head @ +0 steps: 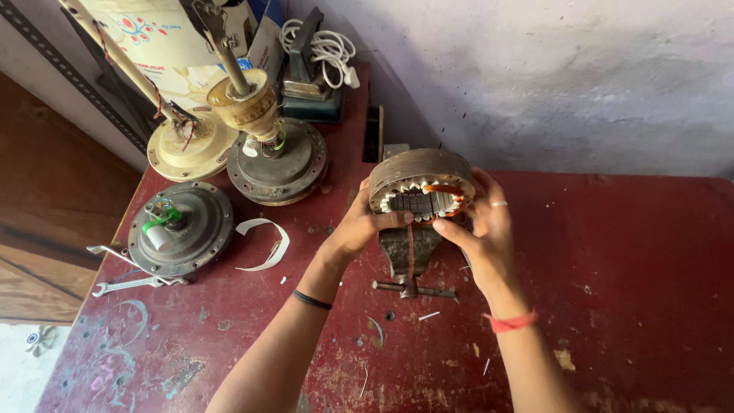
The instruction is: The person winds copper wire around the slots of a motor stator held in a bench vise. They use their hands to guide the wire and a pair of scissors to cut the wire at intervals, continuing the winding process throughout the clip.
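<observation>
Near the desk's back edge, my left hand and right hand grip the stator above the vise; I should keep it steady.

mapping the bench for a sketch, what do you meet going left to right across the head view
spanner → dark motor housing → white strip → left hand → stator → right hand → bare red table

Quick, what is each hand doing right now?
Left hand: gripping the round stator at its left edge.
Right hand: fingers on the stator's right side, steadying it.
</observation>
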